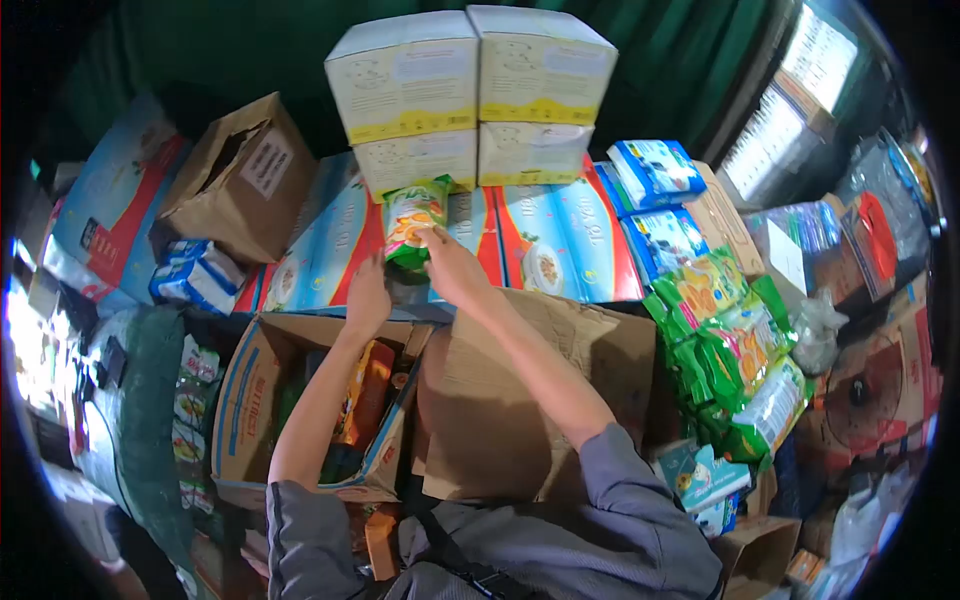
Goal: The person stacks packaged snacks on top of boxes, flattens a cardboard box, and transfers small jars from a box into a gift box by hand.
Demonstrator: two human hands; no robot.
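Observation:
A green and white snack bag (408,213) with orange pictures stands upright in front of the stacked white boxes, over the blue cartons. My right hand (452,264) is closed on its lower right side, with the fingers across its front. Just below and left of the bag is my left hand (369,298); its fingers are somewhat blurred, and I cannot tell whether they touch the bag. Under my left forearm an open cardboard box (245,400) holds an orange packet (366,392) and other items partly hidden by the arm.
White and yellow boxes (405,90) are stacked on blue and red cartons (560,245). A cardboard flap (500,430) lies under my right arm. Several green snack bags (740,345) and blue packs (655,172) are at the right. A brown box (245,190) stands at the left.

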